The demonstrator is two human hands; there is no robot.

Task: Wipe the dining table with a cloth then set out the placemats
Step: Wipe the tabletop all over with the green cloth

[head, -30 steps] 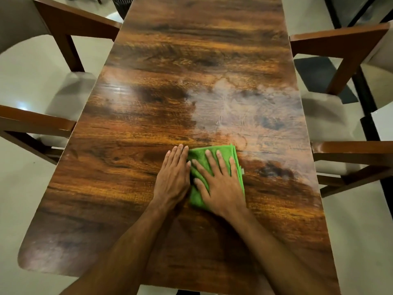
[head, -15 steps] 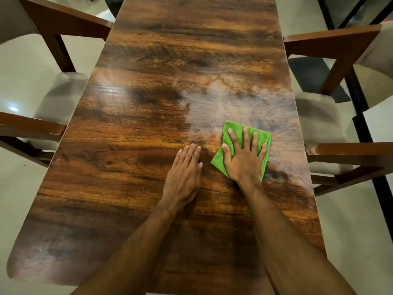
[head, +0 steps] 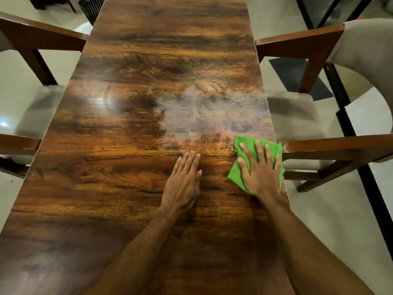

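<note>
Table [head: 148,188] edge: tilted cloth [head: 235,173] under right hand [head: 261,175]

Your right hand [head: 259,169] lies flat on the cloth [head: 244,143] at the table [head: 127,188]'s right edge, your left hand [head: 182,184] on the bare top near its left. The left chair [head: 42,107] and right chair [head: 297,111] flank the long sides. Beyond the far end stands what may be a basket [head: 91,5].
</note>
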